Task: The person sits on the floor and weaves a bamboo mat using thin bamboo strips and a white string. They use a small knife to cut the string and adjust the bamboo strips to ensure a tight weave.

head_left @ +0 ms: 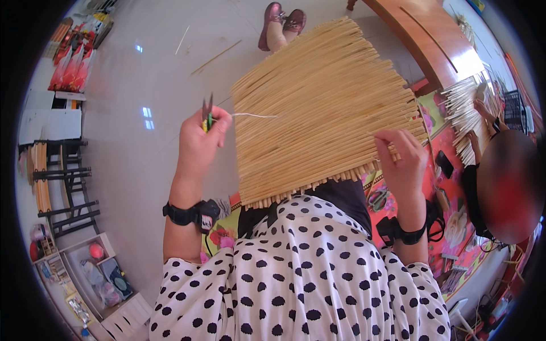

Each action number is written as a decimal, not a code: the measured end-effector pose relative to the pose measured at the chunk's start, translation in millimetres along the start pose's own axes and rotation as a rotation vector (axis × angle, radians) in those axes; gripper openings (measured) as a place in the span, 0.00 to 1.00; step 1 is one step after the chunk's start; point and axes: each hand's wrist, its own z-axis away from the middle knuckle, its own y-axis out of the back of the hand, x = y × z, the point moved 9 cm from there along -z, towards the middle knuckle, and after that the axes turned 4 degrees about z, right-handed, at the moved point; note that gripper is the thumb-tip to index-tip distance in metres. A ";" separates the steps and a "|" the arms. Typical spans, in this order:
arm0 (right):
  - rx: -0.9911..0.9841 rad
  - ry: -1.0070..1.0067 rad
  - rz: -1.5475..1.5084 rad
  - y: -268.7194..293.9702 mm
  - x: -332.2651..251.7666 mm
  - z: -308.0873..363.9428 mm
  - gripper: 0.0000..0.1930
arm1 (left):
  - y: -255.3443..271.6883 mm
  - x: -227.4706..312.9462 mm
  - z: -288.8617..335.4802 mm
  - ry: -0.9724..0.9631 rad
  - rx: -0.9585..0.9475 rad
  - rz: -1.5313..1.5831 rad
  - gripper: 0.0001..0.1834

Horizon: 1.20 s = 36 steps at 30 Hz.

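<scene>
Two hands are raised at a mat of pale straw stalks [318,108] that stands tilted over the person's lap, filling the picture's middle and reaching toward twelve o'clock. The left hand [199,142], at nine o'clock of the mat, is closed around small green-handled snips [207,111] whose blades point up; a thin pale thread [253,115] runs from this hand across to the mat's left edge. The right hand [401,162], at four o'clock of the mat, pinches the stalk ends at its lower right edge. Both wrists carry black straps. Beyond the mat, at twelve o'clock, a pair of reddish shoes [282,23] rests on the grey floor [142,165]. At three o'clock another person's hand touches a bundle of loose stalks [463,111] beside a wooden worktop [432,40]
</scene>
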 end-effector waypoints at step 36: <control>-0.708 0.143 -0.644 -83.2 -90.0 19.0 0.04 | -103.0 26.7 42.5 -0.357 -0.488 0.489 0.36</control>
